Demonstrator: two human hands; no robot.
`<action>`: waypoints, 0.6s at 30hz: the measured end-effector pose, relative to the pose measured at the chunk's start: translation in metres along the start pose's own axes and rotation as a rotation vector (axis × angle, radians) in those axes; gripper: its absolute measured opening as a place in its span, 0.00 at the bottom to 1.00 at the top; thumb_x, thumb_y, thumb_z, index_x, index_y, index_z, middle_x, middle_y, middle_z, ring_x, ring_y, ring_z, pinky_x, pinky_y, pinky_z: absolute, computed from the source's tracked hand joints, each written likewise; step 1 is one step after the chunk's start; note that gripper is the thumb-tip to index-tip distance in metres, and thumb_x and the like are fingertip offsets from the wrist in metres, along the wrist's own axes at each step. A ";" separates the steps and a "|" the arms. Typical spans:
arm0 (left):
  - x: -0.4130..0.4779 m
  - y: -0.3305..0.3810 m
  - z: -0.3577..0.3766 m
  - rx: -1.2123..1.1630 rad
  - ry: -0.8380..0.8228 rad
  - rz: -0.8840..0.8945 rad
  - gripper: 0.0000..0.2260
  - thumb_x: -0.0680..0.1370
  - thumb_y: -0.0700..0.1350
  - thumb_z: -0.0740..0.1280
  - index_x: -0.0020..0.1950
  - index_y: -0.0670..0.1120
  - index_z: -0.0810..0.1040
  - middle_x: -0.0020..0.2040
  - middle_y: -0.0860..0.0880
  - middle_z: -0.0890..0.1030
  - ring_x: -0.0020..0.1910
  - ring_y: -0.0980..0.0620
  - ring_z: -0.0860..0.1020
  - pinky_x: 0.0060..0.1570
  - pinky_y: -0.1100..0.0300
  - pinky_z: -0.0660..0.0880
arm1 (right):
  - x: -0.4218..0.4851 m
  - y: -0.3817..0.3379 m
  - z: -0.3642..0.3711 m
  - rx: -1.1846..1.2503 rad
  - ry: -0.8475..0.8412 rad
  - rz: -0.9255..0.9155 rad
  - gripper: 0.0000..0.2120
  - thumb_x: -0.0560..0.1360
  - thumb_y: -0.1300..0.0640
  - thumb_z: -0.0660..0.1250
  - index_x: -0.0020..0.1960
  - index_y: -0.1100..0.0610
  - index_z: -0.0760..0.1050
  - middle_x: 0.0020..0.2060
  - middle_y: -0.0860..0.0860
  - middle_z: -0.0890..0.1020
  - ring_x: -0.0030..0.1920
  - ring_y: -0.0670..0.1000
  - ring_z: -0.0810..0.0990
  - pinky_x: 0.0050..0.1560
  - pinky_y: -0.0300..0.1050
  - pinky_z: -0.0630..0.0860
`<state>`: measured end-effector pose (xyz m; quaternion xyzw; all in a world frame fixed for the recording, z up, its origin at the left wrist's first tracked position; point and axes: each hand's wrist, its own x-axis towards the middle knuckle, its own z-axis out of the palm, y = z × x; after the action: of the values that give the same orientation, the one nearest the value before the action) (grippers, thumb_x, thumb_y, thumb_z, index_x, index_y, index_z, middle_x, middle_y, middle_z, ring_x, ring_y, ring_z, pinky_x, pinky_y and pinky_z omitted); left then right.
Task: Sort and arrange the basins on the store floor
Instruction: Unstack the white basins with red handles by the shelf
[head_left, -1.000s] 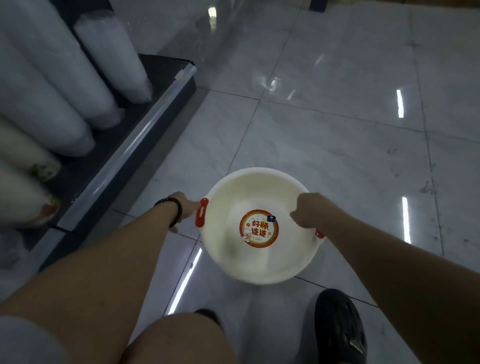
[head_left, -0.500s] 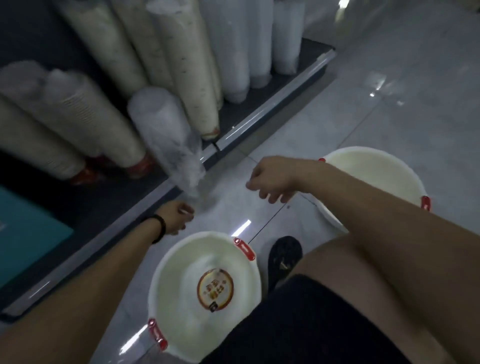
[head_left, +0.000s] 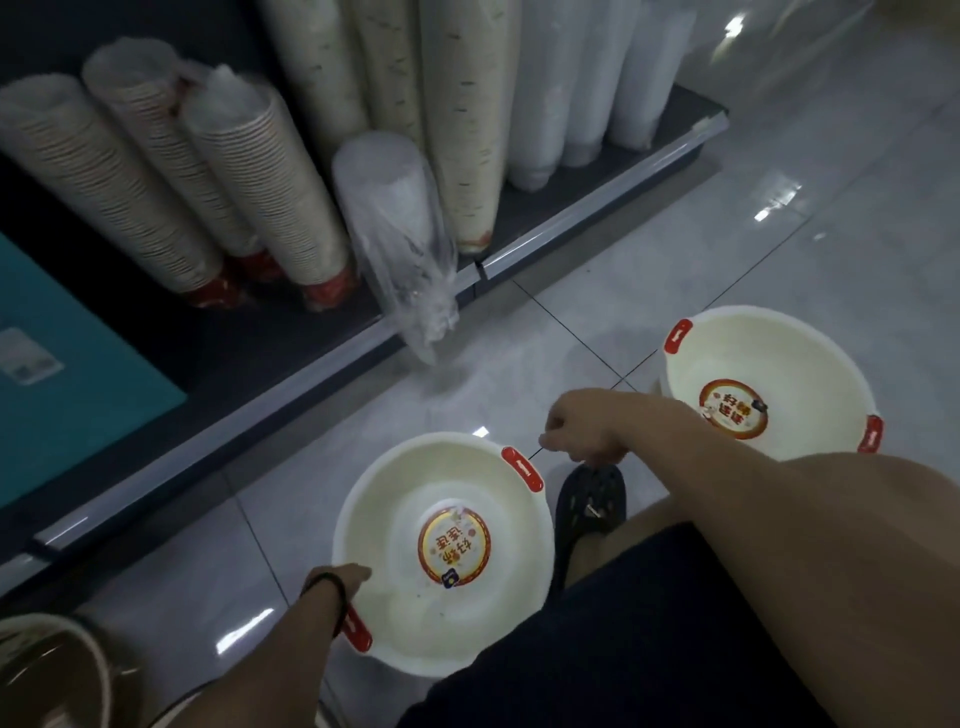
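Since the near basin (head_left: 400, 525) looks light, stiff and slick, we would take its red handles (head_left: 522, 470). Left hand (head_left: 337, 578) sits at its rim, fingers' hold unclear; right hand (head_left: 582, 431) is beside it, fingers curled, empty.

— Down on the glossy grey floor (head_left: 779, 270)?
— Bears a cream near basin (head_left: 441, 551) at 6 o'clock and a far basin (head_left: 769, 384) at 3 o'clock, apart, a dark shoe (head_left: 589, 499) between.
— And the dark shelf base (head_left: 249, 358), 9 to 1 o'clock?
— Carries leaning sleeves of paper cups (head_left: 249, 187), a teal box (head_left: 67, 374) at 9 o'clock, one plastic-wrapped sleeve (head_left: 400, 244) overhanging the front edge.
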<state>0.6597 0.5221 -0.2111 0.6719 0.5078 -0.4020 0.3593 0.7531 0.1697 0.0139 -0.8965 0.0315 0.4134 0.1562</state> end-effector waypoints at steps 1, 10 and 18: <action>0.004 -0.003 0.000 -0.024 -0.032 -0.017 0.23 0.77 0.46 0.74 0.66 0.36 0.73 0.56 0.33 0.80 0.52 0.33 0.80 0.55 0.38 0.79 | -0.004 0.010 0.001 -0.038 -0.016 0.040 0.20 0.84 0.46 0.63 0.67 0.60 0.77 0.51 0.53 0.84 0.42 0.50 0.83 0.51 0.47 0.81; -0.071 0.066 0.012 -0.226 -0.054 0.262 0.11 0.77 0.38 0.71 0.57 0.37 0.76 0.47 0.36 0.82 0.43 0.37 0.81 0.40 0.48 0.80 | -0.025 0.055 -0.002 0.103 -0.094 0.171 0.24 0.83 0.45 0.64 0.69 0.62 0.76 0.51 0.56 0.86 0.49 0.55 0.88 0.55 0.52 0.84; -0.184 0.189 0.055 -0.351 -0.176 0.560 0.12 0.73 0.41 0.72 0.55 0.40 0.78 0.49 0.36 0.83 0.47 0.37 0.83 0.44 0.44 0.83 | -0.073 0.068 -0.069 0.599 0.496 0.129 0.19 0.82 0.48 0.67 0.66 0.60 0.77 0.56 0.55 0.82 0.56 0.57 0.82 0.59 0.54 0.80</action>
<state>0.8041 0.3579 -0.0535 0.6759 0.3320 -0.2508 0.6082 0.7431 0.0786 0.0931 -0.8801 0.2436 0.1656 0.3723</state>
